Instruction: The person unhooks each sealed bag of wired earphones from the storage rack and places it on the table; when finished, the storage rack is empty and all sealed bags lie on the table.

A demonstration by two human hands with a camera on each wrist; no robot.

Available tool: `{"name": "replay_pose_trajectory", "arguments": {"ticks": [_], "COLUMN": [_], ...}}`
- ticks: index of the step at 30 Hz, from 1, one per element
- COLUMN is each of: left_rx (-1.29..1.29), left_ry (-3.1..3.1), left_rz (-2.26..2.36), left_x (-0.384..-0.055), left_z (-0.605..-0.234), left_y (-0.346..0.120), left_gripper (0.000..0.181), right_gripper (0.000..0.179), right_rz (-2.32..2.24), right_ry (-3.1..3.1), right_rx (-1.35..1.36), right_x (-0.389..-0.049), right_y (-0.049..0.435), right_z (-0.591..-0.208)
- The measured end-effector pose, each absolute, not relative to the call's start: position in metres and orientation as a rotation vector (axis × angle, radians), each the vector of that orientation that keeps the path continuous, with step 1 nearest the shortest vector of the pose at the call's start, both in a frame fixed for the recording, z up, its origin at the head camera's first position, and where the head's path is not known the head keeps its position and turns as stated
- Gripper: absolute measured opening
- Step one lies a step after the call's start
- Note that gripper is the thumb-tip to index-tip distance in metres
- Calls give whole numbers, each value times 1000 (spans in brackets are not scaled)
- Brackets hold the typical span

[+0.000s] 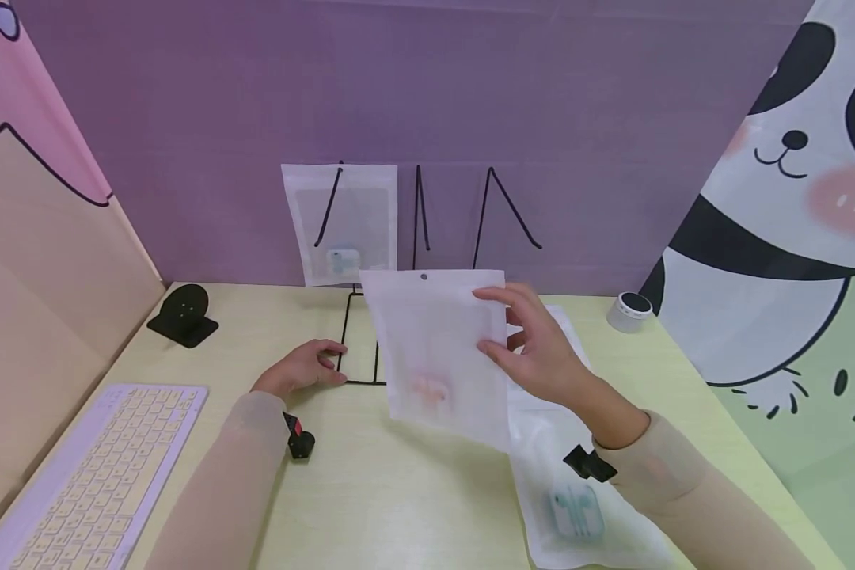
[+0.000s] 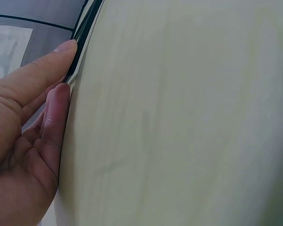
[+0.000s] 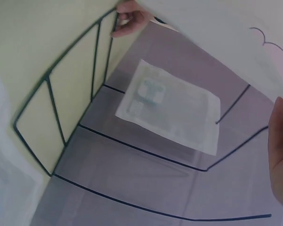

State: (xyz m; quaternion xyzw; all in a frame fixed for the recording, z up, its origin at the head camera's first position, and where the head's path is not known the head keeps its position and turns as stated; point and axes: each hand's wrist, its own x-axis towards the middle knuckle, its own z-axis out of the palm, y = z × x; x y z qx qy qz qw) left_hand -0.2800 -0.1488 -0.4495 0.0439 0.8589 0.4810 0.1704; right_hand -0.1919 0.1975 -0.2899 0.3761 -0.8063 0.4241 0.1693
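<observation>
My right hand (image 1: 541, 348) pinches the right edge of a white translucent pouch (image 1: 435, 356) between thumb and fingers. The pouch has a punched hole at its top and a small pinkish item showing low inside. It hangs in front of a black wire display rack (image 3: 49, 77), hiding part of the rack's base. At the base's left corner, my left hand (image 1: 302, 368) grips the wire with thumb and fingers. A second white pouch (image 1: 349, 210), with a pale blue item inside, hangs on the rack's left hook. The middle and right hooks carry nothing.
More white pouches (image 1: 577, 483) lie on the table at right, the top one showing a teal item. A lilac keyboard (image 1: 107, 475) lies at left, with a black stand (image 1: 185, 313) behind it. A small white round object with a dark top (image 1: 629, 311) sits back right.
</observation>
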Motion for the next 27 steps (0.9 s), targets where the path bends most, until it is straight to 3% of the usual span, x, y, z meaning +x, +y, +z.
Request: {"name": "replay_pose_trajectory", "arguments": {"ticks": [19,27], "left_rx": [130,119], "left_ry": [2419,2416], "left_rz": [1380,1386], "left_x": [-281,-280], "left_z": [-447,-449], "left_y": [-148,-148], "left_gripper": [60,60], "right_gripper": [56,60], "right_rz": [1375,1450], "right_ry": [-2716,-2879], "right_rx": [964,791], "right_x": [-193,-203], "right_y": [203,206], "right_z": [-327,-351]}}
